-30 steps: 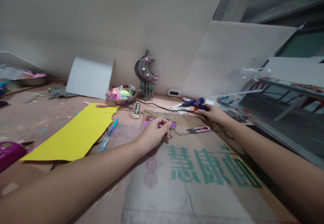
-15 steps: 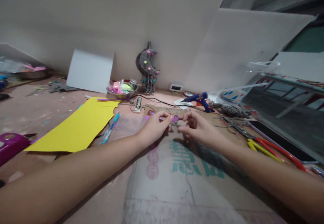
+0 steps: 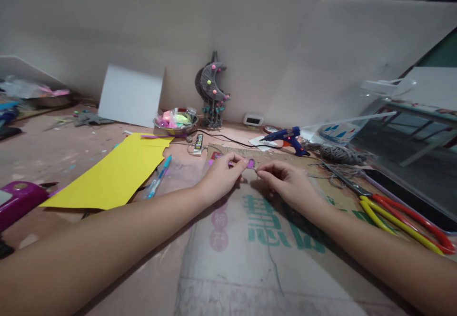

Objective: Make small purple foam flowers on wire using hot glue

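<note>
The left hand [image 3: 226, 175] was closed to a pinch, thumb against fingers, on a small purple piece [image 3: 251, 163] that jutted out past its fingertips above the far part of a cardboard sheet [image 3: 235, 271]. The right hand [image 3: 289, 185] was just beside it, thumb and forefinger pressed together on what looked like the end of a thin grey strand [image 3: 253, 169] by the piece; its other fingers were curled.

Large green characters [image 3: 264, 223] were printed on the cardboard, the first reading 慧, the next partly covered by the right arm. To their left, pink circles [image 3: 219, 228] bore characters too soft to read surely. Beyond the hands, a small black-and-yellow label [image 3: 199, 141] and the marking on a blue glue gun [image 3: 291, 137] were too small to read.
</note>
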Demonstrator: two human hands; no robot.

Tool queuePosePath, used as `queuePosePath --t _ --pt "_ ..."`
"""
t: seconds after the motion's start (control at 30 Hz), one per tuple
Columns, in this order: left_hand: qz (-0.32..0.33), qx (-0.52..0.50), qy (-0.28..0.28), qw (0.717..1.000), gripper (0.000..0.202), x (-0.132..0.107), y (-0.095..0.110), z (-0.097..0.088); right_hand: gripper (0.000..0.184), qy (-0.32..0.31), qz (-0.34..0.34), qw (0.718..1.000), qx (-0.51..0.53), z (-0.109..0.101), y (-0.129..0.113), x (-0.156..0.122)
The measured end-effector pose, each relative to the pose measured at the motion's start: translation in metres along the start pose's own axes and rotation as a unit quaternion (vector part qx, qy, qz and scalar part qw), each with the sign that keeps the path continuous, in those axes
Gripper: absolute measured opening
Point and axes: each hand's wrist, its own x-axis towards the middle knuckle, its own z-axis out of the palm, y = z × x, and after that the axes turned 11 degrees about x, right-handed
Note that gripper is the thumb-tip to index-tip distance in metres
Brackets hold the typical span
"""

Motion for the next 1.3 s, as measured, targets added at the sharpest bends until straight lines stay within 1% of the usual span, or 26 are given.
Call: queuePosePath --t 0.13,0.33,0.53,0.6,0.7,0.77,0.87,0.97,1.07,1.2,1.3 --pt "0.008 0.012 -0.005 1.000 0.026 0.000 -0.001 0.000 0.027 0.027 -0.014 1.000 -0.001 0.001 -0.001 -0.001" --pt "0.000 0.031 -0.013 0.999 0.023 -0.002 0.003 0.000 0.026 0.031 -0.025 0.999 0.007 -0.001 0.002 0.000" --pt "0.001 0.035 -0.009 0.999 0.024 -0.001 0.003 0.000 0.027 0.008 -0.008 1.000 0.029 0.000 0.001 0.000" --pt "0.002 0.027 -0.009 1.000 0.023 -0.001 0.002 0.000 0.028 -0.005 -0.017 0.999 0.034 0.000 0.001 0.000" --pt "0.008 0.018 -0.008 1.000 0.024 -0.001 0.001 0.000 0.032 -0.022 -0.038 0.999 0.007 0.000 0.002 0.001" --pt "0.007 0.012 -0.008 1.000 0.024 -0.001 0.001 0.000 0.030 -0.022 -0.045 0.999 -0.017 -0.001 0.003 0.002" --pt "0.004 0.004 -0.005 1.000 0.024 0.000 0.000 0.001 0.018 -0.001 -0.060 0.996 -0.071 -0.001 0.000 0.000" --pt "0.008 0.008 -0.004 1.000 0.026 -0.001 0.000 0.000 0.016 0.028 -0.095 0.988 -0.121 0.000 -0.008 -0.005" --pt "0.008 0.018 -0.010 1.000 0.025 -0.001 0.001 0.000 0.015 0.040 -0.123 0.984 -0.125 0.000 -0.013 -0.008" --pt "0.017 0.039 -0.014 0.999 0.025 -0.002 0.003 -0.001 0.017 0.052 -0.112 0.986 -0.114 -0.001 -0.012 -0.006" --pt "0.019 0.044 -0.014 0.999 0.024 -0.003 0.004 -0.001 0.017 0.057 -0.123 0.983 -0.121 0.000 -0.011 -0.006"
